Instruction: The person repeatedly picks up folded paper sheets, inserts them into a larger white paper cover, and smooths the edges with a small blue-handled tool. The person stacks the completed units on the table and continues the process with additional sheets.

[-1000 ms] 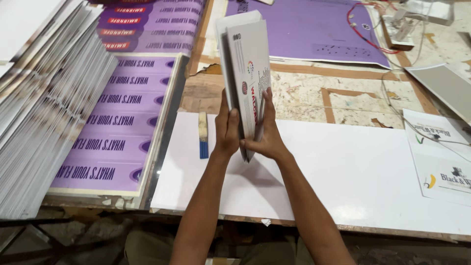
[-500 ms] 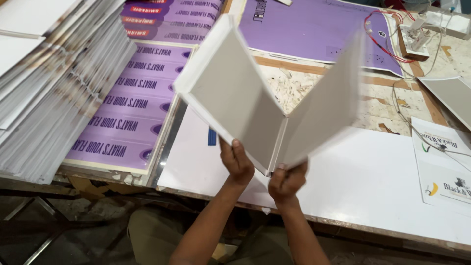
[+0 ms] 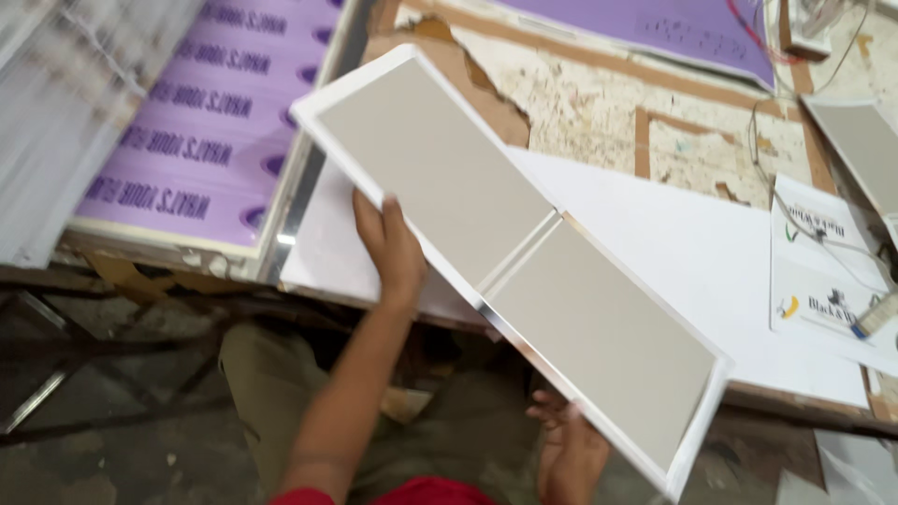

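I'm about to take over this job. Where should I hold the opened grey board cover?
Probably by its long near edge, from beneath, as now: the flat grey two-panel board cover is broad and hinged, so the left hand and right hand each support one panel.

So what you can see of the person: both forearms are bare, no watch, bracelet or rings that I can make out. No gloves on the left hand (image 3: 391, 248) or the right hand (image 3: 566, 454) either. At the very near edge there's a strip of bright red fabric (image 3: 412, 492), looks like the hem or sleeve of a shirt. Below the arms the legs are in dull olive-khaki trousers (image 3: 281, 393), plain cloth, a bit creased. Nails look short, but it's too blurry to say more.
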